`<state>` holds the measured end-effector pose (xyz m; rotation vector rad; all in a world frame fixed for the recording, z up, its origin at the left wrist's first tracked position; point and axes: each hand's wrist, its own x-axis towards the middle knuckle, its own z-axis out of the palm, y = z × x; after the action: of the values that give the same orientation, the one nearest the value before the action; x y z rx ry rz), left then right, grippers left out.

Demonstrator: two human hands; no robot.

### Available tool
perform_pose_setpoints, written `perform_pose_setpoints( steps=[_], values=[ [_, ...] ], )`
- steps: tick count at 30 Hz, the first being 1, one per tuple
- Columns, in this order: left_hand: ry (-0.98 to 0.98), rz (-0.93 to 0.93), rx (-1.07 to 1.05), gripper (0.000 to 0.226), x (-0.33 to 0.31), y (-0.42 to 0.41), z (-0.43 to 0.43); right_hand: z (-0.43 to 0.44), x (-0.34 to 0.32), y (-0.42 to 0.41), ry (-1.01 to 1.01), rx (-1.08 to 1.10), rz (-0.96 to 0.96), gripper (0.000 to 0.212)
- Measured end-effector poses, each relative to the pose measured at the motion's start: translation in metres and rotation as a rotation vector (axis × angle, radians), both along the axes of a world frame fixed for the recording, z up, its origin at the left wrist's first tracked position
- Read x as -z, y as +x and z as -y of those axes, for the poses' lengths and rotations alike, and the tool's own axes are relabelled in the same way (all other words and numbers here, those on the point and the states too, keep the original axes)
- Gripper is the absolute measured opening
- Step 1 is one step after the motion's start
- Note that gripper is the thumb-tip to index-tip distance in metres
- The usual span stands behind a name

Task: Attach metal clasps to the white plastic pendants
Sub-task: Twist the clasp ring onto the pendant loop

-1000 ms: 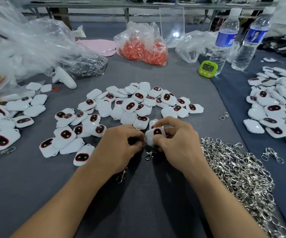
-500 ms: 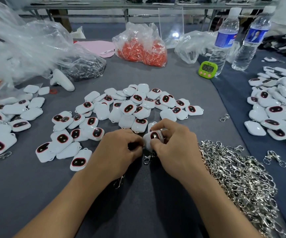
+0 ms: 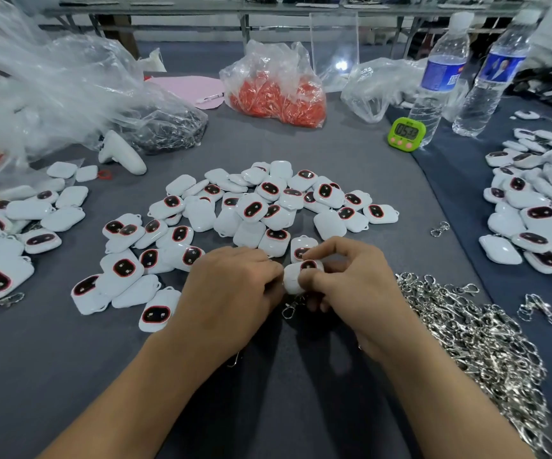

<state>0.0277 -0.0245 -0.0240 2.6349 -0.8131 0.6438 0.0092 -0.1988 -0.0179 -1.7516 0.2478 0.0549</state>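
Two hands are brought together low over the middle of the grey table point(image 3: 36, 376), and one white pendant point(image 3: 293, 280) is held between them. The pendant is pinched by the right hand point(image 3: 350, 286), with the thumb laid on its face and the fingers curled around it. The left hand point(image 3: 231, 293) is pressed against the pendant's 9 o'clock edge with its fingers curled under (what they pinch is hidden, so its grip cannot be told). A metal clasp point(image 3: 290, 309) is seen dangling at the pendant's 6 o'clock.

A loose heap of pendants point(image 3: 251, 210) is spread at 12 o'clock of the hands. Another heap point(image 3: 19, 226) is laid at 9 o'clock and a third heap point(image 3: 526, 220) at 3 o'clock. A tangled pile of clasps point(image 3: 476, 346) is heaped at 4 o'clock, just beside the right wrist. Far off at 1 o'clock a green timer point(image 3: 406, 133) is stood just beside a water bottle point(image 3: 433, 81), and a bag of red pieces point(image 3: 278, 97) is set at 12 o'clock.
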Motion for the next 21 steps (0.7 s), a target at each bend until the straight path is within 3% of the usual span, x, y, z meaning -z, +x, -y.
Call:
perform_pose_setpoints(
  steps=[3, 9, 15, 18, 21],
  values=[
    [-0.147, -0.063, 0.018, 0.006, -0.002, -0.001, -0.002, 0.005, -0.005, 0.003, 0.214, 0.008, -0.074, 0.014],
    [-0.691, -0.483, -0.008, 0.018, -0.004, 0.004, -0.007, 0.01, -0.012, 0.005, 0.471, 0.011, -0.19, 0.014],
    [-0.869, -0.651, 0.048, 0.007, -0.006, 0.004, -0.002, 0.008, -0.012, 0.006, 0.582, -0.019, -0.203, 0.014],
    [-0.923, -0.698, 0.069, 0.022, -0.004, 0.005, -0.001, 0.007, -0.011, 0.006, 0.633, -0.018, -0.209, 0.015],
    [-1.062, -0.791, 0.084, 0.022, -0.002, 0.006, 0.0, 0.007, -0.011, 0.006, 0.669, -0.031, -0.205, 0.016]
  ],
)
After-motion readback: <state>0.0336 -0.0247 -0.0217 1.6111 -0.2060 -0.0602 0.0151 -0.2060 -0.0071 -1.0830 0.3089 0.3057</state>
